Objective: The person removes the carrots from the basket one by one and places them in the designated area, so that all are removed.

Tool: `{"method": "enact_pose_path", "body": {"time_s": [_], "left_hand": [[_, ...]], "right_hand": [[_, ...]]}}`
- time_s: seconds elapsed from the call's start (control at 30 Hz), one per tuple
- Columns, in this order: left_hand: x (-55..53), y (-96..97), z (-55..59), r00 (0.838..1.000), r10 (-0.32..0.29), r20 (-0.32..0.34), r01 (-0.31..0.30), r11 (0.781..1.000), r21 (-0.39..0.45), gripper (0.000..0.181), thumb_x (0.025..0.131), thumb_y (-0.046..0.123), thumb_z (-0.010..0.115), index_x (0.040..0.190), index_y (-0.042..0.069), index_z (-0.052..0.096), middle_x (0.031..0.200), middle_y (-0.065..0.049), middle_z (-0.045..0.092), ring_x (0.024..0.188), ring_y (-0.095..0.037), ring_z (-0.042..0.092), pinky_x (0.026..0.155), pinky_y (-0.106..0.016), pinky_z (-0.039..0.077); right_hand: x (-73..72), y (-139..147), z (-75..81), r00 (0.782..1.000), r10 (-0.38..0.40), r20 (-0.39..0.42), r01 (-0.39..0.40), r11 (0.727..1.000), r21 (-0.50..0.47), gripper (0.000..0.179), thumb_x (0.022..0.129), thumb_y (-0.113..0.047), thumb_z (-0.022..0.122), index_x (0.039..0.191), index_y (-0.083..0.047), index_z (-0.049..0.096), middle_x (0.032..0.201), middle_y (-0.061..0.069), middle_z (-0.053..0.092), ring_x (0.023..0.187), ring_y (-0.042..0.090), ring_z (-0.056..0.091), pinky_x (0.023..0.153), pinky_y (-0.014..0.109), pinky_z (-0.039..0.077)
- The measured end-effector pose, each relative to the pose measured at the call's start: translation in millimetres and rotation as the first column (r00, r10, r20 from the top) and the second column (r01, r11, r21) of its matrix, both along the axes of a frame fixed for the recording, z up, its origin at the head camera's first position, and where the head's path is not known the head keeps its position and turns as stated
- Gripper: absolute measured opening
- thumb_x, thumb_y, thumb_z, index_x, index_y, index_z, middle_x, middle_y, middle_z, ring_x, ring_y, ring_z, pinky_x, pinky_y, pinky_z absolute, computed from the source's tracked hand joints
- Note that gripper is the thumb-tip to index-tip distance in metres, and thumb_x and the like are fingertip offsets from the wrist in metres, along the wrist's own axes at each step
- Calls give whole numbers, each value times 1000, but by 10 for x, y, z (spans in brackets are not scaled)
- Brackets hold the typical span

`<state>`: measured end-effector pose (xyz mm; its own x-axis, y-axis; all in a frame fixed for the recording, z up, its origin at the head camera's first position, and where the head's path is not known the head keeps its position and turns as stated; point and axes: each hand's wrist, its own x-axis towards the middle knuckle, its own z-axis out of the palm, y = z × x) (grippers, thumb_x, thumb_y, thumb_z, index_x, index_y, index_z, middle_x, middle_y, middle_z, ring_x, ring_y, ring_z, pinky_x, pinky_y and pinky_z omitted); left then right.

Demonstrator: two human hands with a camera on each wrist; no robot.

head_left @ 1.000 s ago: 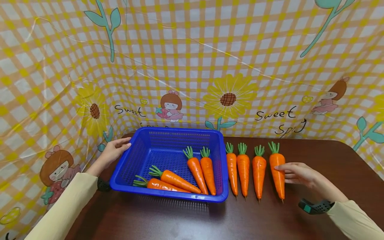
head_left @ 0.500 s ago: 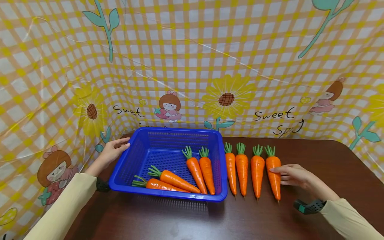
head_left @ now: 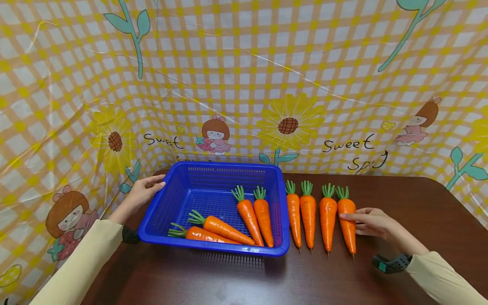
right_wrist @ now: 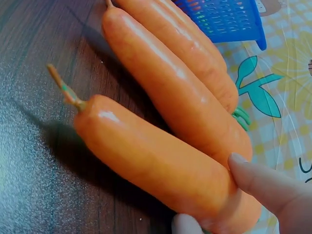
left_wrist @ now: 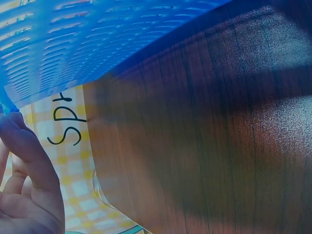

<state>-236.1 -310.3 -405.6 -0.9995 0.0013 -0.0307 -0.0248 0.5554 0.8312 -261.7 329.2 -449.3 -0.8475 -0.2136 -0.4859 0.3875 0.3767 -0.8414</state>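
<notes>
My left hand (head_left: 140,193) grips the left rim of a blue plastic basket (head_left: 213,247); in the left wrist view the thumb (left_wrist: 36,156) meets the basket wall (left_wrist: 97,39). Several orange carrots with green tops lie inside, such as one carrot (head_left: 228,230) slanting at the front and another (head_left: 264,222) at the right. Right of the basket several more carrots stand in a row, tops away from me. My right hand (head_left: 375,224) holds the rightmost carrot (head_left: 347,231), thumb on top, fingers at its right side. Its top lies close against the neighbouring carrot (head_left: 328,222).
Everything stands on a dark brown wooden table (head_left: 213,279). A yellow checked cloth (head_left: 236,76) with flowers and figures hangs behind and along the left side. The basket's right wall is close to the leftmost carrot (head_left: 293,220) of the row.
My right hand has shifted the rightmost carrot left, up to its neighbour, and still holds it. My left hand and the basket have stayed in place.
</notes>
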Motion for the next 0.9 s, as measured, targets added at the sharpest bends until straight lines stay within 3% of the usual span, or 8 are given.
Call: {"method": "enact_pose_path", "body": {"time_s": [0.3, 0.6, 0.77, 0.9], "left_hand": [[1, 21, 1, 1000, 3, 0, -3, 1000, 7, 55, 99, 33, 53, 144, 4, 43, 131, -28, 55, 86, -3, 60, 73, -21, 52], [23, -1, -10, 1000, 0, 4, 0, 1000, -9, 55, 100, 34, 52, 145, 5, 42, 136, -27, 52, 102, -16, 62, 79, -24, 52], [24, -22, -30, 1000, 12, 14, -12, 1000, -8, 57, 99, 37, 52, 145, 6, 42, 136, -26, 52, 98, -11, 61, 79, -24, 52], [5, -11, -18, 1000, 9, 3, -9, 1000, -23, 58, 98, 40, 52, 146, 7, 42, 137, -25, 51, 106, -21, 60, 81, -25, 50]], "right_hand": [[47, -11, 8, 1000, -18, 1, 18, 1000, 9, 82, 91, -33, 66, 134, 19, 19, 95, 1, 60, 78, 7, 66, 72, 27, 58], [65, -9, 27, 999, 19, -38, -17, 997, 70, 85, 92, -36, 63, 138, 19, 16, 109, 12, 58, 81, 8, 65, 75, 29, 58], [56, 17, 58, 998, 35, -59, -29, 994, 107, 83, 93, -39, 61, 136, 19, 20, 105, 8, 62, 83, 9, 66, 76, 30, 58], [49, 49, 86, 997, 36, -66, -28, 992, 124, 80, 94, -39, 60, 136, 18, 23, 101, 2, 63, 84, 9, 66, 76, 29, 58]]}}
